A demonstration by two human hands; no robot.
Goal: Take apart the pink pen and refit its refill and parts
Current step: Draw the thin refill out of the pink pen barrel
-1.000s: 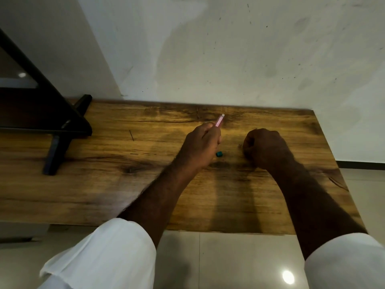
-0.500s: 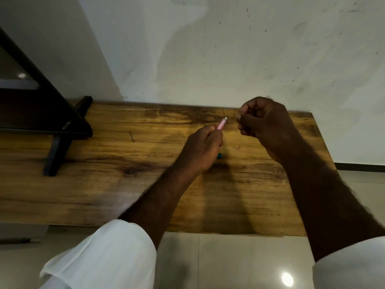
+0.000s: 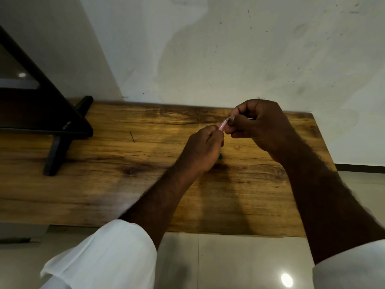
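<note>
Right of centre in the frame, above the brown wooden table [image 3: 104,184], the left hand [image 3: 203,147] is curled round the lower part of a slim pink plastic pen [image 3: 223,125], which slants up to the right out of the fist. The right hand [image 3: 259,127], fingers curled, pinches the pen's upper end; whether a separate part sits there cannot be told. A small teal piece [image 3: 220,156] lies on the table just below the left hand. A thin dark sliver [image 3: 131,136] lies left of centre, near a black stand [image 3: 62,130] at the frame's left.
</note>
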